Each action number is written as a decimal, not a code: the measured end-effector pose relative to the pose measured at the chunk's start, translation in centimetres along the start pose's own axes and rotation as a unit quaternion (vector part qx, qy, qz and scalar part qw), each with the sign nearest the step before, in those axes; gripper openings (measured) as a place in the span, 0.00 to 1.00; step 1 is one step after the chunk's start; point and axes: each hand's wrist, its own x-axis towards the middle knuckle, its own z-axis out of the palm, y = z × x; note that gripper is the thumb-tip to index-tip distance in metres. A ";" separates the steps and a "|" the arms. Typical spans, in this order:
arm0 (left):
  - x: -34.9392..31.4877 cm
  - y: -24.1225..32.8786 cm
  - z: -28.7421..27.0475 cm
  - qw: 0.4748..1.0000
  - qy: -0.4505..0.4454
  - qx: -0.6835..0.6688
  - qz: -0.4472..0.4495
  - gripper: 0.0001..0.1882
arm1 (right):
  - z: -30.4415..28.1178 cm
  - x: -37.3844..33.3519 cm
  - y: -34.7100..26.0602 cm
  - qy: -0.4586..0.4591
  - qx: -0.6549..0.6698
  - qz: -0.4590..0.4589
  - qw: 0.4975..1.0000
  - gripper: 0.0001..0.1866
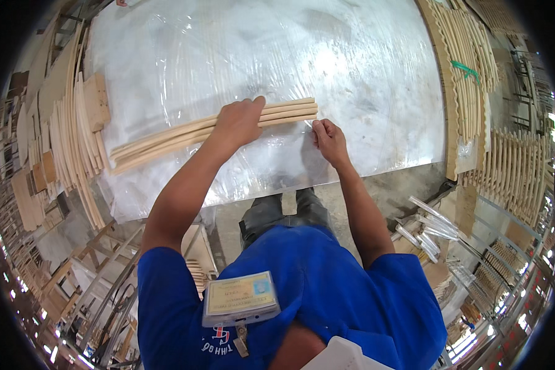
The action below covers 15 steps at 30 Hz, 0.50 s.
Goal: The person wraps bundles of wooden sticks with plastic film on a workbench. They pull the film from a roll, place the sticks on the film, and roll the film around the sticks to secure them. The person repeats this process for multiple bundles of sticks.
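A bundle of several slim, pale wooden sticks [166, 140] lies across the near part of a table [376, 74] covered in clear plastic film. The bundle slants, with its right end farther from me than its left. My left hand [238, 122] is closed over the sticks right of their middle, its fingers on the far side. Just below the bundle's right end, my right hand [330, 140] is closed with thumb and fingertips pressed together. Whatever it may be pinching is too small to make out.
Long wooden strips [74, 142] are stacked left of the table. Along its right edge stand wavy wooden pieces [465, 105] with a green strap [465, 69]. More slats [513, 176] sit beyond. Clear plastic rolls [430, 227] lie at the lower right.
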 end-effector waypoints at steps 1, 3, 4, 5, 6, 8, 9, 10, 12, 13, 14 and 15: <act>1.2 -0.1 1.4 1.000 -0.008 0.006 0.003 0.21 | -0.1 0.0 0.1 0.000 0.014 -0.006 1.000 0.22; 2.6 -0.3 3.5 0.999 -0.026 0.015 0.012 0.22 | -0.4 -0.5 0.3 -0.008 0.111 0.024 0.993 0.20; 3.2 -0.3 3.9 0.999 -0.053 0.010 0.003 0.23 | -0.6 -1.1 0.5 -0.009 0.163 0.040 0.986 0.19; 3.2 -0.6 4.2 0.997 -0.082 0.005 -0.012 0.24 | -0.3 -1.9 -0.1 -0.010 0.213 0.069 0.975 0.17; 3.4 -0.7 4.2 0.994 -0.110 0.002 -0.025 0.24 | -0.3 -2.7 0.0 -0.004 0.248 0.066 0.967 0.17; 3.7 -0.9 4.2 0.990 -0.139 0.005 -0.025 0.28 | -0.2 -4.0 -0.6 0.007 0.316 0.057 0.947 0.17; 3.9 -1.2 4.0 0.988 -0.152 0.005 -0.026 0.30 | -0.1 -4.3 -1.1 0.001 0.272 0.041 0.961 0.18; 4.1 -1.6 3.7 0.984 -0.174 0.008 -0.026 0.32 | 0.4 -3.8 -1.9 0.016 0.235 -0.009 0.972 0.18; 5.3 -1.8 2.9 0.977 -0.212 0.007 -0.017 0.35 | 1.3 -2.2 -3.9 0.054 0.151 -0.110 0.981 0.18; 5.9 -1.8 2.4 0.971 -0.237 -0.014 -0.017 0.35 | 1.6 -1.1 -4.7 0.080 0.086 -0.148 0.982 0.14; 6.5 -1.8 1.8 0.964 -0.264 -0.034 -0.017 0.35 | 1.8 0.0 -5.2 0.108 -0.001 -0.196 0.975 0.12; 7.1 -1.7 1.3 0.955 -0.291 -0.054 -0.017 0.35 | 2.0 1.1 -5.8 0.134 -0.089 -0.242 0.957 0.11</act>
